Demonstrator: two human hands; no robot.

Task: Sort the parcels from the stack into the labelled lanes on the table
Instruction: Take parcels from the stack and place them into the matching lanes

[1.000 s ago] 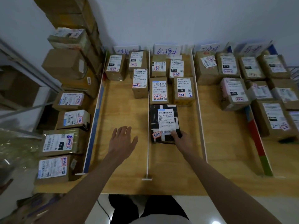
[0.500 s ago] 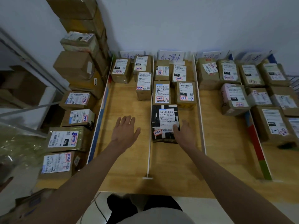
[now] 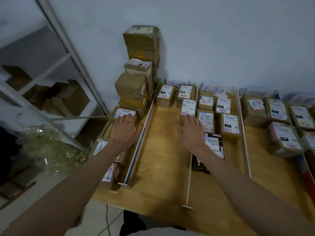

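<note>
A stack of brown parcels [image 3: 136,92] stands left of the table against the wall. My left hand [image 3: 125,132] lies flat, fingers straight, on a labelled brown parcel [image 3: 117,113] at the foot of that stack. My right hand [image 3: 191,133] hovers open over the first lane [image 3: 163,150], holding nothing. The black parcel [image 3: 214,147] lies in the second lane behind my right forearm, partly hidden. More labelled parcels [image 3: 230,123] fill the back of the lanes.
White dividers [image 3: 190,178] separate the lanes on the wooden table. Handwritten lane signs [image 3: 214,88] lean on the wall. Further parcels [image 3: 283,138] crowd the right lanes. A metal shelf [image 3: 56,77] and crumpled plastic wrap [image 3: 51,147] are at the left.
My right hand has let go of the black parcel and moved left over the first lane. My left hand has reached left onto a parcel by the stack. The view has swung left.
</note>
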